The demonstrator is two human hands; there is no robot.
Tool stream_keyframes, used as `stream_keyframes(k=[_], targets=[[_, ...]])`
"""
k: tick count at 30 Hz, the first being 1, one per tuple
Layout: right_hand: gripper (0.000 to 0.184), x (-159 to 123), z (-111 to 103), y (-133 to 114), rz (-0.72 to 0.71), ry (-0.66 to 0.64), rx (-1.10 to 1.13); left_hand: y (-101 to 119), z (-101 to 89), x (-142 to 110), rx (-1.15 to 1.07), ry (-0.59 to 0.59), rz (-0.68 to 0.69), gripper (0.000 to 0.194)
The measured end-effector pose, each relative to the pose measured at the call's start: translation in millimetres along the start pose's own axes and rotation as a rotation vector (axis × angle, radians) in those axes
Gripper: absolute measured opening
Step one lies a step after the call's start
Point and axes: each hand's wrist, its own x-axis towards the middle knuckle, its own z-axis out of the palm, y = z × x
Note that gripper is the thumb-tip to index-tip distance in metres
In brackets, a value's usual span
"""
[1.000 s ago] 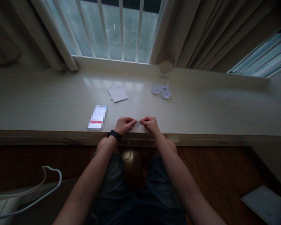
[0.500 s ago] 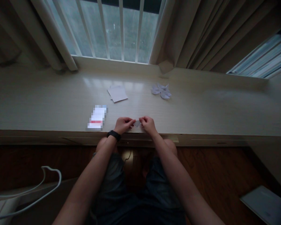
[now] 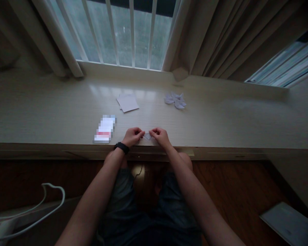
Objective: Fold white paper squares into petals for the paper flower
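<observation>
Between my two hands is a small piece of folded white paper (image 3: 147, 136), held near the front edge of the pale ledge. My left hand (image 3: 132, 136), with a black watch on its wrist, pinches the paper's left corner. Its right side is pinched by the thumb and fingers of my right hand (image 3: 160, 136). The fingers hide part of the paper, and its exact folds are too small to make out. Beyond my hands lie a few square white sheets (image 3: 127, 103), overlapping, and to their right a cluster of folded paper pieces (image 3: 175, 100) with pointed tips.
A phone (image 3: 105, 128) with a lit, blurred screen lies left of my hands on the ledge (image 3: 233, 119). Curtains (image 3: 205, 37) frame a barred window at the back. A white cable (image 3: 63, 198) loops at lower left; a flat pale object (image 3: 290, 222) is at lower right.
My hands have come slightly closer together around the paper, which looks flatter and wider at its top. The whole view has shifted a little.
</observation>
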Motion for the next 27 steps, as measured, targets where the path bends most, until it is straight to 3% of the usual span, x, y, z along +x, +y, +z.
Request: stream_keyframes(k=[6,11,17,21,27], targets=[[0.024,1,5,2,-0.004,0.041,-0.082,-3,5.7,-2,-0.016,-0.015,0.013,0.040],[0.027,2,8,5,-0.023,0.159,-0.019,-3,13.0,-2,0.193,-0.001,0.069,0.041],[0.033,4,7,3,-0.018,0.152,0.031,-5,13.1,2,0.268,0.015,0.110,0.034],[0.036,1,7,5,0.020,0.164,-0.007,-10,13.4,4,0.091,-0.003,0.066,0.030],[0.038,-2,12,6,0.023,0.157,-0.056,-12,13.4,7,-0.267,0.024,-0.085,0.040]])
